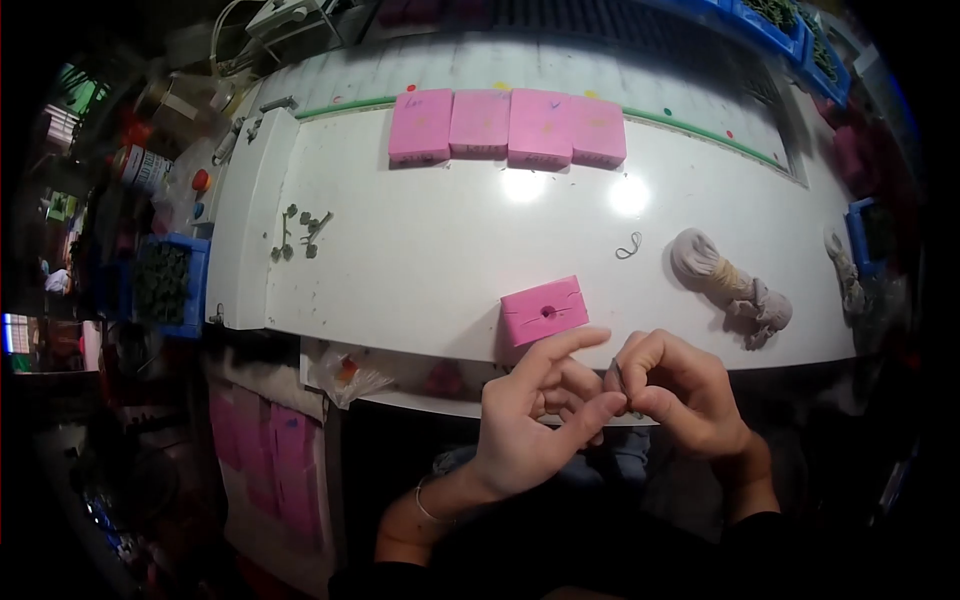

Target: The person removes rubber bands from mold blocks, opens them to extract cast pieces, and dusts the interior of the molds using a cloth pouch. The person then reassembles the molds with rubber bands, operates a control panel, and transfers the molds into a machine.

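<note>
Two hands meet just below the near edge of the desk [420,260], and between their fingertips sits a small grey piece [617,378], thin and dark, too small to identify. The right hand [690,395] curls over it with thumb and forefinger pressed together on the piece, a fine pinching grip that suits something so slight. The left hand [535,420] comes in from the other side, its thumb and bent fingers touching the same spot while the forefinger sticks out straight toward the desk; whether it truly grips the piece or only steadies it, I cannot tell. Both hands hang in the air off the desk, close to the body, likely so the work stays near the eyes.

Just beyond the left forefinger, a pink foam block [544,310] with a dark hole in its middle lies at the desk's edge, within easy reach. Farther right lies a bundle of pale cord [722,280], and a little loop of wire [629,245] rests near it. Four more pink blocks [507,127] stand in a row at the far side, well apart. Small grey parts [300,232] lie at the left.
</note>
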`<action>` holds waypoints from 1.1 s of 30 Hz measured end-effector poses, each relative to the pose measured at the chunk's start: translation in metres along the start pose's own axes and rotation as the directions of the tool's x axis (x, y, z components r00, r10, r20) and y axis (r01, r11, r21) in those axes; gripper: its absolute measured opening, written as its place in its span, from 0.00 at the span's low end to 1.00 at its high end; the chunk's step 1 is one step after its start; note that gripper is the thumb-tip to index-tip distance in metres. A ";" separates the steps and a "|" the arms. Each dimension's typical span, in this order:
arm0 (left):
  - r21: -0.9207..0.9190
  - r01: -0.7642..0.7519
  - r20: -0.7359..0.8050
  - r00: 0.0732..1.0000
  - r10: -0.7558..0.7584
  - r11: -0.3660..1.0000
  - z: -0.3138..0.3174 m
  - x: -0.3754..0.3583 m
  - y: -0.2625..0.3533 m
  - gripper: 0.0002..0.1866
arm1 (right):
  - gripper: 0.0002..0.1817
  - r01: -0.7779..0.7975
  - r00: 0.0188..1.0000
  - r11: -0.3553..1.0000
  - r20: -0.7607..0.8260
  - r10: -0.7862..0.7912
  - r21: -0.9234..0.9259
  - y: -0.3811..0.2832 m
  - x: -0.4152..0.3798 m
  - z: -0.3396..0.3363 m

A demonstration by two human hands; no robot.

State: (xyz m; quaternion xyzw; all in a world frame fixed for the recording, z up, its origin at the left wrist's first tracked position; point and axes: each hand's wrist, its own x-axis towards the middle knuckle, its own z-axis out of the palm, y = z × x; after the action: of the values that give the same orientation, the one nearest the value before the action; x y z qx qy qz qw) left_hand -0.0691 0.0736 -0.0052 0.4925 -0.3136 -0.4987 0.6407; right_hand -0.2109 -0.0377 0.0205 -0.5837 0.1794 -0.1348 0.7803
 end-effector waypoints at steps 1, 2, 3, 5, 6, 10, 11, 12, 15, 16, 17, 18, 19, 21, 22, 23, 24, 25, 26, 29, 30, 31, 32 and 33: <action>-0.047 0.015 0.043 0.999 -0.013 0.999 -0.002 0.002 0.001 0.16 | 0.02 -0.017 1.000 1.000 0.015 0.017 0.010 0.000 0.000 -0.001; -0.093 0.033 0.088 0.996 -0.024 0.995 -0.003 0.003 0.001 0.15 | 0.02 -0.035 0.999 0.999 0.028 0.034 0.020 -0.001 0.000 -0.002; -0.052 0.010 0.093 0.996 -0.005 0.999 -0.004 0.003 0.000 0.11 | 0.02 -0.035 0.999 0.999 0.028 0.034 0.022 -0.001 -0.001 -0.003; -0.029 -0.012 0.064 0.998 0.014 0.999 -0.004 0.002 -0.001 0.08 | 0.02 -0.091 0.995 0.995 0.054 0.089 0.036 -0.002 -0.001 -0.004; -0.007 -0.037 0.035 0.999 0.037 0.999 -0.004 0.002 -0.001 0.05 | 0.02 -0.093 0.994 0.995 0.054 0.091 0.037 -0.001 0.000 -0.003; 0.004 0.015 -0.018 1.000 -0.015 1.000 -0.003 0.000 -0.002 0.03 | 0.03 0.117 0.992 0.980 -0.027 -0.122 -0.161 0.003 0.001 -0.001; -0.016 0.032 -0.035 0.999 -0.033 0.999 -0.004 -0.001 -0.003 0.03 | 0.03 0.173 0.981 0.954 -0.043 -0.189 -0.246 0.004 0.001 -0.002; -0.037 0.048 -0.054 0.997 -0.050 0.998 -0.004 -0.001 -0.005 0.02 | 0.03 0.173 0.981 0.954 -0.040 -0.188 -0.246 0.003 0.000 0.000; -0.196 0.185 0.028 0.983 -0.183 0.963 -0.006 -0.001 -0.012 0.02 | 0.06 0.076 0.993 0.962 0.070 -0.097 0.261 0.004 -0.002 0.001; -0.196 0.186 0.026 0.982 -0.185 0.963 -0.005 0.000 -0.012 0.02 | 0.06 0.073 0.993 0.962 0.072 -0.095 0.262 0.001 -0.002 0.003; -0.238 0.311 0.089 0.950 -0.298 0.920 -0.003 0.002 -0.011 0.02 | 0.09 0.058 0.998 0.967 0.017 -0.064 0.248 -0.004 -0.003 0.007; -0.270 0.431 0.157 0.902 -0.402 0.861 -0.002 0.004 -0.010 0.02 | 0.14 0.042 0.999 0.971 -0.038 -0.034 0.235 -0.007 -0.003 0.009; -0.232 0.472 0.276 0.870 -0.408 0.851 -0.008 0.005 -0.008 0.02 | 0.22 0.134 0.985 0.980 -0.090 -0.148 -0.149 -0.006 -0.006 0.011; -0.205 0.519 0.455 0.801 -0.389 0.830 -0.016 0.006 -0.006 0.05 | 0.28 0.407 0.892 0.736 0.063 -0.447 -0.541 0.004 0.003 0.010; -0.218 0.531 0.518 0.774 -0.364 0.819 -0.017 0.007 -0.006 0.05 | 0.30 0.400 0.895 0.591 0.159 -0.417 -0.700 0.002 0.005 0.007; -0.239 0.543 0.416 0.806 -0.421 0.805 -0.010 0.009 0.004 0.03 | 0.25 0.343 0.913 0.595 0.109 -0.394 -0.727 0.004 0.005 0.014; -0.238 0.542 0.416 0.807 -0.420 0.806 -0.011 0.006 0.003 0.03 | 0.25 0.344 0.912 0.594 0.109 -0.395 -0.727 0.010 0.004 0.016; -0.051 0.302 0.262 0.924 -0.279 0.952 -0.012 0.002 0.000 0.02 | 0.20 0.346 0.892 0.751 -0.050 -0.449 -0.562 0.018 0.004 0.017; 0.176 0.054 0.143 0.987 -0.080 0.983 -0.013 -0.001 -0.001 0.00 | 0.16 0.365 0.863 0.858 -0.215 -0.458 -0.361 0.023 0.005 0.017; 0.572 -0.375 -0.086 0.857 0.508 0.729 -0.031 -0.005 -0.006 0.14 | 0.12 0.243 0.904 0.956 -0.320 -0.285 -0.166 0.012 0.006 0.000; 0.699 -0.332 -0.123 0.817 0.564 0.633 -0.032 -0.001 -0.002 0.19 | 0.11 0.222 0.911 0.960 -0.314 -0.267 -0.173 0.015 0.007 -0.004; 0.773 -0.299 -0.083 0.827 0.556 0.559 -0.033 0.013 0.000 0.25 | 0.11 0.226 0.909 0.958 -0.314 -0.272 -0.176 0.018 0.009 -0.006; 0.838 -0.263 -0.049 0.837 0.545 0.479 -0.034 0.025 0.001 0.31 | 0.12 0.195 0.917 0.967 -0.319 -0.238 -0.162 0.023 0.011 -0.008; 0.789 -0.277 0.025 0.906 0.422 0.549 -0.044 0.030 -0.014 0.32 | 0.13 0.164 0.925 0.975 -0.321 -0.204 -0.148 0.026 0.013 -0.010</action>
State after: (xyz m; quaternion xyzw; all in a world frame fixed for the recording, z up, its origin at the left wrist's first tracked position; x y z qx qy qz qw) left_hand -0.0249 0.0592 -0.0351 0.6868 -0.5340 -0.1324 0.4749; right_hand -0.2038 -0.0446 -0.0086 -0.6116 0.2612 -0.2939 0.6865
